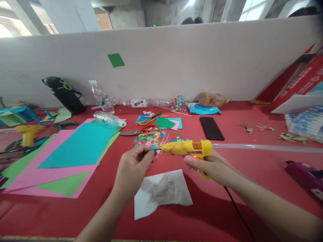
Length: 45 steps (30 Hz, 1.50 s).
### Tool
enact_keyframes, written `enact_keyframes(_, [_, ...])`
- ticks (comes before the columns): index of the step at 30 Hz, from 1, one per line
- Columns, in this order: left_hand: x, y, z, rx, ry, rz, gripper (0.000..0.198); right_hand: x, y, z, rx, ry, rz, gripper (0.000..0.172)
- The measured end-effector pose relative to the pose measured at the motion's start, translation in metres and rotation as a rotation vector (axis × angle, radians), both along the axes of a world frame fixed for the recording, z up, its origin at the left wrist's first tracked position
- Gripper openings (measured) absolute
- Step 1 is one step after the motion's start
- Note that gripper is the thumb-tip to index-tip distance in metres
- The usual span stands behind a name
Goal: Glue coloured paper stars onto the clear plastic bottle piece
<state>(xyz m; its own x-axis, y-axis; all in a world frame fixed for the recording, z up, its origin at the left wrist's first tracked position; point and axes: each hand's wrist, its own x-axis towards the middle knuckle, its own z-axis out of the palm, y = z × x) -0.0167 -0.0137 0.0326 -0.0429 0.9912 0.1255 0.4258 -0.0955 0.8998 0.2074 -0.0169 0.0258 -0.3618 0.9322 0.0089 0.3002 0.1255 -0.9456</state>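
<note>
Perhaps touching left hand (133,166), glue gun (185,148) in right hand (209,166)

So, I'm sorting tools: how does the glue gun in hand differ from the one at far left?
The held glue gun is raised in the right hand, its light glowing orange; the far-left glue gun lies untouched on the table, no glow visible. Both are yellow.

Left hand (135,165) pinches its fingertips together; right hand (210,165) is clenched tight.
</note>
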Motion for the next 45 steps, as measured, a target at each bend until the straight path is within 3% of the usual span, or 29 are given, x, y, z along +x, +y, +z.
enact_keyframes(11, [0.003, 0.001, -0.004, 0.023, 0.065, 0.023, 0.019, -0.003, 0.002, -0.001, 0.018, 0.046, 0.035, 0.025])
enact_keyframes(25, [0.001, 0.000, -0.006, 0.043, 0.104, 0.028, 0.020, -0.002, 0.001, -0.003, 0.001, 0.061, 0.041, 0.038])
enact_keyframes(36, [0.001, 0.001, -0.008, 0.068, 0.127, 0.020, 0.020, -0.002, 0.000, -0.002, 0.003, 0.034, 0.004, 0.030])
enact_keyframes(40, [0.001, -0.004, -0.008, 0.222, 0.304, 0.006, 0.019, -0.002, -0.002, -0.004, 0.087, -0.021, 0.003, 0.028])
enact_keyframes(45, [-0.003, -0.011, 0.004, 0.463, 0.458, -0.024, 0.019, -0.002, -0.002, -0.005, 0.118, -0.025, -0.005, 0.027])
